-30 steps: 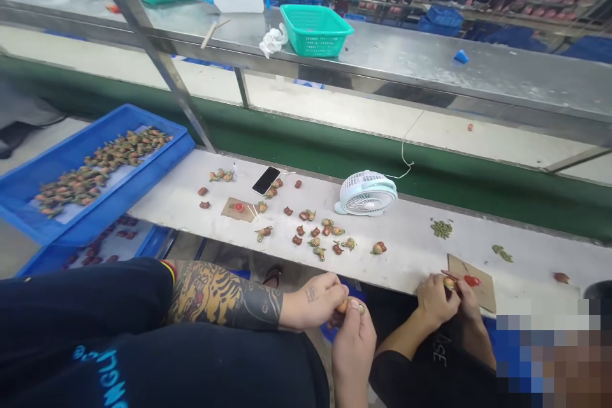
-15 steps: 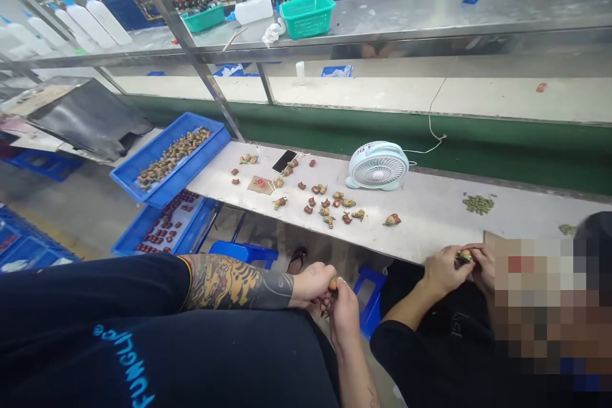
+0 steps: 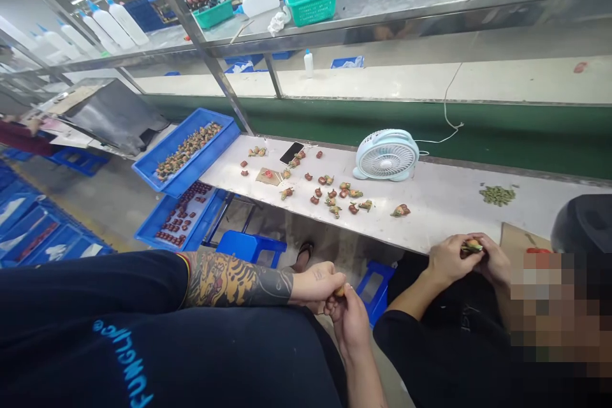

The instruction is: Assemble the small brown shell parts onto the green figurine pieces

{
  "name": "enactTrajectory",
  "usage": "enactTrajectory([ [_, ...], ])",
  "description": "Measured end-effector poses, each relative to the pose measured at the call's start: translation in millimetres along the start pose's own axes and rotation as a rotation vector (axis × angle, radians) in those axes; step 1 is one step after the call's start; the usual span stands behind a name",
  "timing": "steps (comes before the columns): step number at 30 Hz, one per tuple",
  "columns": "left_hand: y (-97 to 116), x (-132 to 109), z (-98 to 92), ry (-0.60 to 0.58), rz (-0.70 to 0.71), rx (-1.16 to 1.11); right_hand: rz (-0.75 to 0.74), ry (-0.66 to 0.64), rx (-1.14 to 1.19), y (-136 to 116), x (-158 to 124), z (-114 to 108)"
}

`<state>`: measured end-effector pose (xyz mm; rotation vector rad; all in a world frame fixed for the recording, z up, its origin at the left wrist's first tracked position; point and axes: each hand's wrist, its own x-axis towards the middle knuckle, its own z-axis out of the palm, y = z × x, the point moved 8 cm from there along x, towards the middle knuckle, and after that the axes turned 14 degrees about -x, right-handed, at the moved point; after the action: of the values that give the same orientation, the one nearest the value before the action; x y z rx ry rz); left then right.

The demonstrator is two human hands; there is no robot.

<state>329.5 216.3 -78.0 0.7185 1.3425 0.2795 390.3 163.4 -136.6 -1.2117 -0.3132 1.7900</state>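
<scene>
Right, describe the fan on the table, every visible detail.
The fan is pale blue and looks plastic, with a round, ribbed grille at the front. It stands near the back edge of the white table, grille facing the near side. A thin white cord trails off to the picture's right. Nobody is touching it. Whether it is running, I cannot tell.

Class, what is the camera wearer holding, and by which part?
A small orange piece, between the left hand and right hand; the gripped part is hidden.
</scene>
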Motion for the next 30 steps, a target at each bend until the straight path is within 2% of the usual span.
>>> enactTrajectory([
  [5,-4,-7,-5.7,0.004,0.008,-0.03,-0.03,-0.024,-0.054,-2,-6,6],
  [9,5,-15,-9.8,-0.033,0.054,-0.074,-0.093,0.002,-0.158,-16,-11,12],
  [14,42,-31,-17.9,-0.148,0.166,-0.115,-0.213,0.107,-0.373,-52,-22,10],
  [19,84,-49,-35.7,-0.257,0.26,-0.078,-0.485,0.209,-0.739,-98,-40,18],
  [22,110,-62,-48.6,-0.345,0.388,0.052,-0.62,0.279,-0.911,-126,-53,38],
  [26,143,-80,-72.4,-0.448,0.635,0.165,-0.712,0.299,-1.139,-154,-63,80],
  [30,162,-91,-97.6,-0.475,0.726,0.251,-0.799,0.335,-1.374,-170,-69,125],
])
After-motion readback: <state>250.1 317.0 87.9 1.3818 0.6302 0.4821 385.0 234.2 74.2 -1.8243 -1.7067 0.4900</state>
